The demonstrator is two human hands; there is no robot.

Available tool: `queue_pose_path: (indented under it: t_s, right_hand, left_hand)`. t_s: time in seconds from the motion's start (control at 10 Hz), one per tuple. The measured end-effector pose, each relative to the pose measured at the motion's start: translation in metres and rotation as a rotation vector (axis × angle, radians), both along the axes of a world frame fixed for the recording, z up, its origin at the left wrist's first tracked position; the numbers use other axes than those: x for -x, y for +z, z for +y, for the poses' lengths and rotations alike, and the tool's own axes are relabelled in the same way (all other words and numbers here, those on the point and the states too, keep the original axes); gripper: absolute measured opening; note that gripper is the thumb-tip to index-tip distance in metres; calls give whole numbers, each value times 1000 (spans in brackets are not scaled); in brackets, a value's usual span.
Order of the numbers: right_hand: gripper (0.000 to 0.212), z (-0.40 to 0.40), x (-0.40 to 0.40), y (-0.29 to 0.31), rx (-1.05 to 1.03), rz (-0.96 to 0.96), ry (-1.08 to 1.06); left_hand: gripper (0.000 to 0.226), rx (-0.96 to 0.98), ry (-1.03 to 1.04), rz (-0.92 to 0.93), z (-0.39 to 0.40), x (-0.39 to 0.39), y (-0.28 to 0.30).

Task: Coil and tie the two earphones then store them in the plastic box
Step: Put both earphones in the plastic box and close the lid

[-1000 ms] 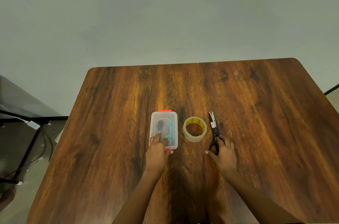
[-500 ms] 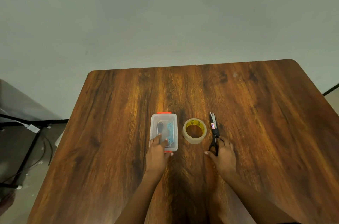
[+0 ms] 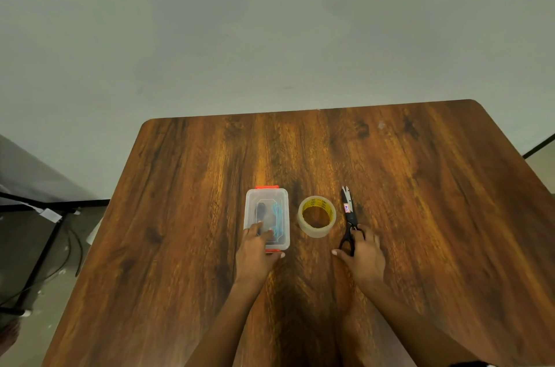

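Note:
A small clear plastic box (image 3: pixel 266 197) with red latches lies on the wooden table (image 3: pixel 420 186), its lid on. Through the lid I make out a black earphone bundle (image 3: pixel 262 210) on the left and a blue earphone bundle (image 3: pixel 278 215) on the right. My left hand (image 3: pixel 255 252) grips the near end of the box, fingers on the lid and thumb at the near latch. My right hand (image 3: pixel 365 258) lies over the handles of the black scissors (image 3: pixel 348 212), to the right.
A roll of clear tape (image 3: pixel 315 231) with a yellow core lies flat between the box and the scissors. Left of the table, a black metal stand (image 3: pixel 45 249) and cables are on the floor. A plain wall rises behind the table's far edge.
Both hands stay where they were, on the box and the scissors. Only the view has tilted slightly, so the table sits a little lower in the frame.

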State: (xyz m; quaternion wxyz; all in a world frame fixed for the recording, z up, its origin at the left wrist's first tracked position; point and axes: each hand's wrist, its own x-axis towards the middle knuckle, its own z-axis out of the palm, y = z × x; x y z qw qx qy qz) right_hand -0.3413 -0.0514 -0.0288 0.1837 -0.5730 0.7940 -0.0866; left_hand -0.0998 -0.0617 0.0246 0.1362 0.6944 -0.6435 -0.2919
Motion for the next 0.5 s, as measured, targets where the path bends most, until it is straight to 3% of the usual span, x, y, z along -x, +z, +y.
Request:
queue_pose_path:
  t_s: [0.2, 0.3, 0.5]
  right_hand:
    - [75, 4, 4, 0, 23, 29, 20]
    - [67, 5, -1, 5, 94, 30, -3]
    - [45, 2, -9, 13, 263, 10, 40]
  left_hand:
    - [53, 6, 31, 67, 1, 0, 2]
    - [44, 29, 89, 140, -2, -3, 3]
    - [37, 191, 62, 66, -8, -8, 11]
